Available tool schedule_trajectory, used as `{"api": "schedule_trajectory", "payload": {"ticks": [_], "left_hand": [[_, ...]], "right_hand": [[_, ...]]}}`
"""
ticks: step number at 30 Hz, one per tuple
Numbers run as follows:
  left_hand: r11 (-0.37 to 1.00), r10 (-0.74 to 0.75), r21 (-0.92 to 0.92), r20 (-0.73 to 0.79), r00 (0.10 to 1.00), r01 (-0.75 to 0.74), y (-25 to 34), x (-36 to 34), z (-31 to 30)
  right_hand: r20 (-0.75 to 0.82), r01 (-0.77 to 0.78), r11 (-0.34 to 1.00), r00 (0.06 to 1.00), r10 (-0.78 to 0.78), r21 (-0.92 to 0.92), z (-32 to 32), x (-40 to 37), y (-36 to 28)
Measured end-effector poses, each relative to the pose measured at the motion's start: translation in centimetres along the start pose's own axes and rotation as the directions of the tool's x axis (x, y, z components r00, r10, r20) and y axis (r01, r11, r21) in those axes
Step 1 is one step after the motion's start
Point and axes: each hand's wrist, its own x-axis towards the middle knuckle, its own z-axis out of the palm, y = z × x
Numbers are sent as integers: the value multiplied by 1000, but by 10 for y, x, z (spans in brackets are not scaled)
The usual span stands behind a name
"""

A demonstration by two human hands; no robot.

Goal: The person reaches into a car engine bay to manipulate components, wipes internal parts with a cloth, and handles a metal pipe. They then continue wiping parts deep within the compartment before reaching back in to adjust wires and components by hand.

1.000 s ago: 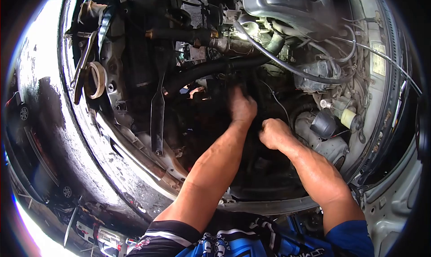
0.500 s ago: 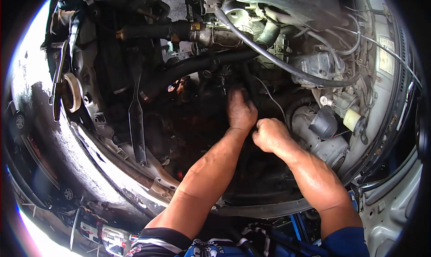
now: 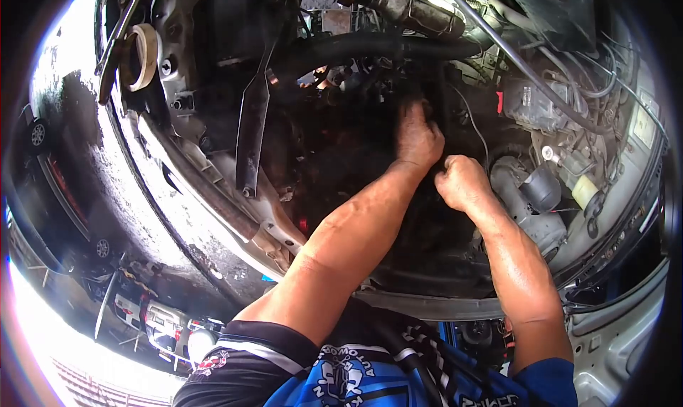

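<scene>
My left hand (image 3: 419, 138) reaches deep into the dark middle of an engine bay, just below a thick black hose (image 3: 370, 46). Its fingertips are blurred and lost in shadow, so what they touch is hidden. Close beside it, slightly lower and to the right, is my right hand (image 3: 462, 183) with its fingers curled in. Anything inside those fingers is too dark to make out. A thin grey wire (image 3: 471, 115) runs down past the hands on the right.
A flat metal bracket (image 3: 252, 122) stands left of the hands. A roll of tape (image 3: 145, 57) hangs on the left edge. At the right are a yellowish reservoir (image 3: 585, 191) and a grey round part (image 3: 542, 188). A long grey hose (image 3: 519, 69) crosses the upper right.
The whole view has shifted, so the engine bay and both hands appear further right and higher. Both hands keep about the same places in the bay, the left one blurred.
</scene>
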Motion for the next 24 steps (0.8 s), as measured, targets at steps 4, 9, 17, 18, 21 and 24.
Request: {"api": "schedule_trajectory", "payload": {"ticks": [4, 9, 17, 18, 21, 24], "left_hand": [[999, -38, 14, 14, 999, 38, 0, 6, -8], [988, -95, 107, -117, 989, 108, 0, 30, 2], [962, -106, 245, -61, 992, 118, -3, 43, -7], [957, -115, 257, -86, 990, 134, -4, 44, -10], [950, -138, 265, -115, 984, 164, -6, 48, -11], [948, -202, 228, -101, 974, 220, 1, 52, -15]], "right_hand": [[-2, -8, 1000, 1000, 8, 10, -2, 0, -1], [18, -3, 999, 1000, 2, 34, -3, -1, 0], [17, -3, 998, 1000, 2, 57, -7, -5, -2], [13, -4, 998, 1000, 3, 61, -8, -5, -2], [25, -2, 999, 1000, 0, 53, -8, -6, -2], [17, 3, 998, 1000, -4, 70, -8, -6, -1]]}}
